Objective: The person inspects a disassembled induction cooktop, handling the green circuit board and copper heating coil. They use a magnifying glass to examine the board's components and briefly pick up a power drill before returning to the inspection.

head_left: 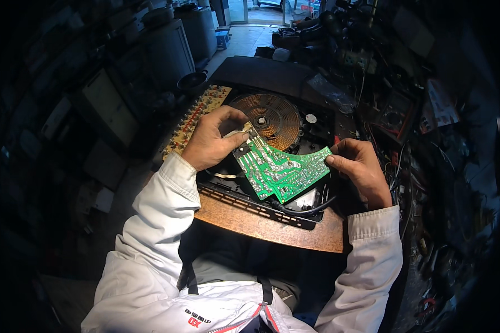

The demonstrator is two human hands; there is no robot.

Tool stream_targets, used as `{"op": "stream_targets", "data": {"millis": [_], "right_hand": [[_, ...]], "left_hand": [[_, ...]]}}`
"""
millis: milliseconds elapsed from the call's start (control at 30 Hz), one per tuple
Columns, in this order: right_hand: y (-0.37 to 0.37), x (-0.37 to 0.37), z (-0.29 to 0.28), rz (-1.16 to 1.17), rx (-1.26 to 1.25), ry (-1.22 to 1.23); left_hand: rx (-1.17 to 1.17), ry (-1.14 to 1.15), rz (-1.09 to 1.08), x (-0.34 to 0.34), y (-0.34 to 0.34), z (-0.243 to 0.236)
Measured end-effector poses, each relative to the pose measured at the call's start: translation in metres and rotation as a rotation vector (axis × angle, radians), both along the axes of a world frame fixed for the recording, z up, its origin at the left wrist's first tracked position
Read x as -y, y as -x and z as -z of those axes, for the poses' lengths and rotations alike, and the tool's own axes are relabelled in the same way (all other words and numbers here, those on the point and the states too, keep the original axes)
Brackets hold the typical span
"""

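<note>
Green irregular circuit board (283,175) with silvery solder joints is held up just on the near side of the flat round copper-coloured coil (280,119), solder side facing the person. Left bare hand (215,139), near-left of the coil, has its grip pinched on the board's left end; right bare hand (362,171), near-right of the coil, has its grip pinched on the right corner. Coil sits in black slotted housing (250,207) on brown wooden desk (261,228), long tan component board (197,119) left of coil.
</note>
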State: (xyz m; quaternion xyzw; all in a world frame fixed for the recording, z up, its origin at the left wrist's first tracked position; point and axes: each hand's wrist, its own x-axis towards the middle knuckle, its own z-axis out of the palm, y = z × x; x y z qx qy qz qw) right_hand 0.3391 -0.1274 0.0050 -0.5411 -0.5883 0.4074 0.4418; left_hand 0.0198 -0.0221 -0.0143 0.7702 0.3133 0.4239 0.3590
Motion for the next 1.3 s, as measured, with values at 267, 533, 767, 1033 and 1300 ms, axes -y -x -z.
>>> {"op": "stream_targets", "data": {"millis": [267,533,767,1033,1300], "right_hand": [[-0.0015,-0.0026,0.0049,-0.003,0.002,-0.002],[-0.0003,-0.0007,0.0013,-0.002,0.006,0.038],[0.0001,-0.0020,0.0034,0.005,0.015,0.026],[-0.0004,-0.0032,0.0062,0.014,0.031,0.025],[-0.0012,-0.0036,0.0078,-0.001,-0.065,-0.048]], "left_hand": [[-0.001,0.022,-0.004,0.0040,-0.0007,-0.0051],[0.000,0.047,0.008,0.0033,0.0004,-0.0037],[-0.002,0.047,0.002,0.0024,0.0009,-0.0033],[-0.034,0.016,-0.020,0.0029,0.0001,-0.0039],[-0.089,0.069,0.013,0.0013,0.0015,-0.0014]]}}
